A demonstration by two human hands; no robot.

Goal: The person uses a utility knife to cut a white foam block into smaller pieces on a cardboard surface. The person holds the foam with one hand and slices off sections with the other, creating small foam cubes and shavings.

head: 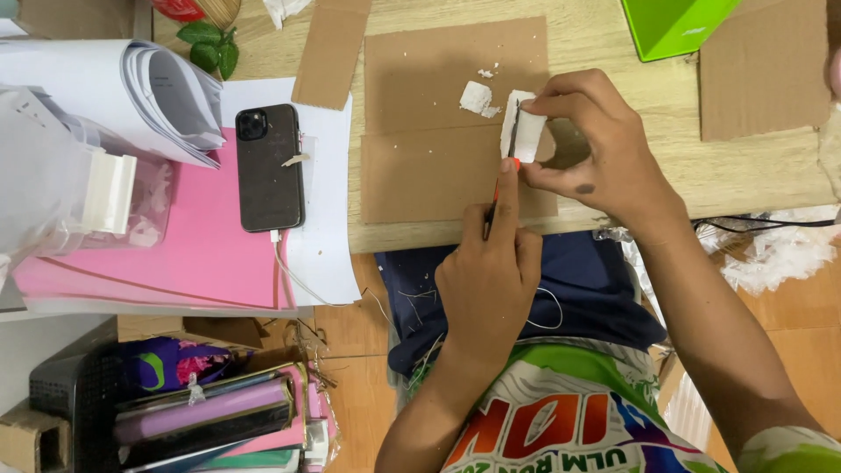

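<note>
Head view: the left hand (491, 280) is gripping an orange-handled craft knife (504, 166), slicing a white foam block (523, 127) that the right hand (596, 153) is pinching. A slip could be nicking those fingertips (536, 172), sitting right beside the blade.

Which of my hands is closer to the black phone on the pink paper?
Left. The left hand, gripping the knife, is right of and below the black phone; the right hand, holding the white foam piece, lies farther right.

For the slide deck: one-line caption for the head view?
Left hand cuts a white foam piece with a craft knife, right hand steadying it over cardboard.
</note>
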